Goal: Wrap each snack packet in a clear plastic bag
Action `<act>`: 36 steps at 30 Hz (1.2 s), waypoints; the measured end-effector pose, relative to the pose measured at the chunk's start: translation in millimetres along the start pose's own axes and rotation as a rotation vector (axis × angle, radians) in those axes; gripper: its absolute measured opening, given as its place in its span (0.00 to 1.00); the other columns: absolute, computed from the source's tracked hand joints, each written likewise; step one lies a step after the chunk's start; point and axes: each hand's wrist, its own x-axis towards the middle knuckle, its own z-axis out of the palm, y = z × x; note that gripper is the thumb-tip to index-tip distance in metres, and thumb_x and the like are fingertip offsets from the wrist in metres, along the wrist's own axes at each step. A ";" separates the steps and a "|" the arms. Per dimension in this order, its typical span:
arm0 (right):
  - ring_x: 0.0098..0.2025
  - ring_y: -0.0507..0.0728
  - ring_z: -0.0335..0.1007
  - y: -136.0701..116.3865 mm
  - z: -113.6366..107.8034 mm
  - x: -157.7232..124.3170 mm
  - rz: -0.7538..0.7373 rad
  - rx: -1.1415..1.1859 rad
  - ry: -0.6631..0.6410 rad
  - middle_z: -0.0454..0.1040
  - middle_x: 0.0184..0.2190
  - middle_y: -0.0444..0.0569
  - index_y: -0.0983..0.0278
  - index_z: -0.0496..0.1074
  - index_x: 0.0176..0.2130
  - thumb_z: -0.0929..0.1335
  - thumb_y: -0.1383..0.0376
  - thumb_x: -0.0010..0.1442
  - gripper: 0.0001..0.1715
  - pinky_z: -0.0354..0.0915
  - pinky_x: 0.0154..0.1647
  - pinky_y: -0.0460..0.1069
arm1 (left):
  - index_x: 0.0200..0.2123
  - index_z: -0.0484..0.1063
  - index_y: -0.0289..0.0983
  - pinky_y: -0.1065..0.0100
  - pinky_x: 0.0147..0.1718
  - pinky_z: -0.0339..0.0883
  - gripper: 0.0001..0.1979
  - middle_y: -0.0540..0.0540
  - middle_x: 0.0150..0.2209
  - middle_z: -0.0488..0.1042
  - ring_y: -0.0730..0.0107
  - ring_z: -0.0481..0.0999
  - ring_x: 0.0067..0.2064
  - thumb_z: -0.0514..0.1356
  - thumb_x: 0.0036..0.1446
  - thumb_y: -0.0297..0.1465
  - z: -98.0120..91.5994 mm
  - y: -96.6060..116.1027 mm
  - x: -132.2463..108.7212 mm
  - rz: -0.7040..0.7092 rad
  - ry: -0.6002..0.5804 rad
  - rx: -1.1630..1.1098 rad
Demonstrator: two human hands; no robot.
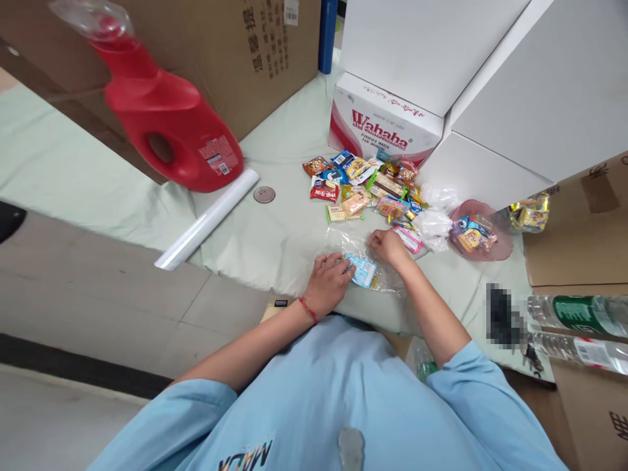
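Near the table's front edge lies a clear plastic bag (pixel 390 282) with a light blue packet (pixel 362 270) in or under it. My left hand (pixel 331 282), with a red cord at the wrist, rests at the packet's left edge, its fingers bent and close together. At the bag's upper right, my right hand (pixel 387 247) has its fingertips pinched together; whatever is between them is too small to make out. Just beyond my hands is a pile of wrapped snacks (pixel 356 201). A pink-edged packet (pixel 408 239) sits right beside my right hand.
A red jug (pixel 181 104) and a white roll (pixel 209 222) are at left, near a round brown disc (pixel 264 194). Behind the snacks stands a Wahaha box (pixel 387 121). At right are a pink bowl (pixel 500 239) with packets, white plastic bags (pixel 434 226) and bottles (pixel 544 311).
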 end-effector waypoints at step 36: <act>0.38 0.56 0.66 -20.1 41.6 -102.3 -0.379 0.028 -0.080 0.72 0.44 0.49 0.50 0.67 0.69 0.63 0.71 0.72 0.32 0.58 0.38 0.47 | 0.29 0.83 0.40 0.60 0.47 0.72 0.06 0.45 0.36 0.78 0.62 0.78 0.41 0.67 0.50 0.36 -25.4 -95.5 97.4 0.133 -0.513 -0.942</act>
